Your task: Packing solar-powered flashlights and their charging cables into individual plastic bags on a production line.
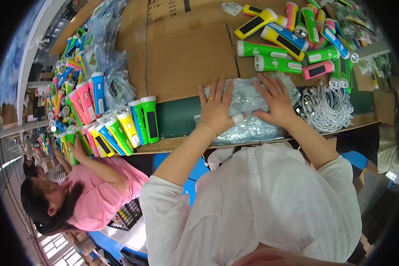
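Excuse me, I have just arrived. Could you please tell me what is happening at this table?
The person's left hand and right hand lie spread on clear plastic bags at the near edge of the green table. White cables lie to their right, with colourful flashlights lying loosely behind. At the left, more flashlights stand upright, and a co-worker in pink has a hand among them.

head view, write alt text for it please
The wearer's two hands rest spread on clear plastic packaging at a green table. White cables and colourful flashlights lie to the right; more flashlights are left, near a co-worker.
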Demonstrator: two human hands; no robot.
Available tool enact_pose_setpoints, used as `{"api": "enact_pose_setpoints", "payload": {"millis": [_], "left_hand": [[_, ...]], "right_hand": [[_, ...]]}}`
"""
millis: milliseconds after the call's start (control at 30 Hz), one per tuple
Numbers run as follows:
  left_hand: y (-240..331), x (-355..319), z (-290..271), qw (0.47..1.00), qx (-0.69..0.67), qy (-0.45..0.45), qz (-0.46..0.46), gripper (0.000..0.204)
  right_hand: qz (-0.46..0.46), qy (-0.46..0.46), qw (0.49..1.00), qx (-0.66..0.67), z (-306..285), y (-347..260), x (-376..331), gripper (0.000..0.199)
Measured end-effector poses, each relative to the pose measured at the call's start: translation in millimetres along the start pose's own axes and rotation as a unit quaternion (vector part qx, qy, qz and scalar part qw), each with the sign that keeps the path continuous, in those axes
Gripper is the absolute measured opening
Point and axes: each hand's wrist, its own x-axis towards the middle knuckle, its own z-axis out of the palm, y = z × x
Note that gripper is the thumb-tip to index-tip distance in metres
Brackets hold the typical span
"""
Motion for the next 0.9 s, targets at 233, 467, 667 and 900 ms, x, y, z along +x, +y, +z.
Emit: {"api": "enact_pose_setpoints", "payload": {"millis": [233, 467, 667, 900], "left_hand": [[0, -12, -1, 0.999, 0.049, 0.004, 0.000, 0.105], [22, -13, -25, 0.999, 0.029, -0.030, -0.021, 0.094], [68, -45, -54, 0.905, -0.386, -0.173, 0.043, 0.033], [39, -80, -36, 0.856, -0.406, -0.315, 0.051, 0.054]], "right_hand": [[-0.001, -0.024, 0.999, 0.024, 0, -4, -15, 0.091], [-0.018, 0.082, 0.985, 0.150, -37, 6, -34, 0.073], [0.147, 0.097, 0.984, 0.014, -79, 54, -85, 0.090], [0.138, 0.137, 0.981, -0.016, -57, 70, -113, 0.074]]}}
